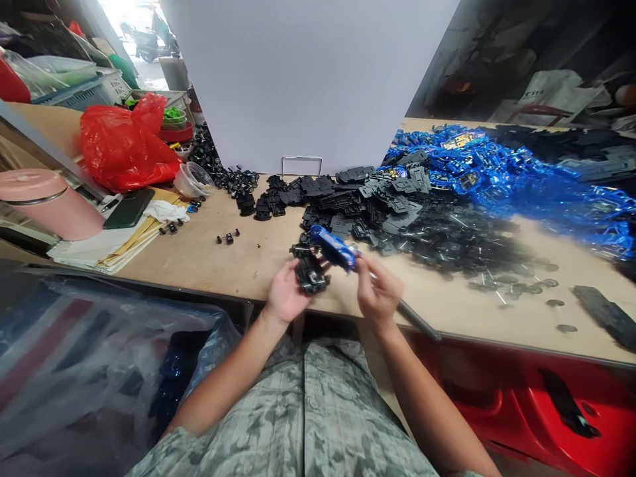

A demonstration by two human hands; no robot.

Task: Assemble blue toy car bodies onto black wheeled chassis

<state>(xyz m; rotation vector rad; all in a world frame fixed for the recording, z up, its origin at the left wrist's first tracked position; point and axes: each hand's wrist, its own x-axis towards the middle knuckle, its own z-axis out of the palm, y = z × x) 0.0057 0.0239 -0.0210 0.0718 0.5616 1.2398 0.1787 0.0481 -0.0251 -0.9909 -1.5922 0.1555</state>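
My left hand [288, 295], palm up near the table's front edge, holds a black toy car chassis [311, 275] with wheels on it. In my right hand [378, 290] is a shiny blue toy car body [334, 248], pinched at its near end. The body is tilted just above and to the right of the chassis; whether the two touch I cannot tell. Beyond my hands lies a heap of flat black chassis plates [342, 205]. A dark rod-like tool [420, 321] lies by my right wrist, partly hidden by it.
Blue car bodies [497, 165] are heaped at the right, with wheels and axles [457, 232] in front. A large white board [308, 79] stands behind. At left are a red plastic bag [122, 146], a pink bottle [54, 202] and a phone [129, 209]. A red stool [527, 404] stands below.
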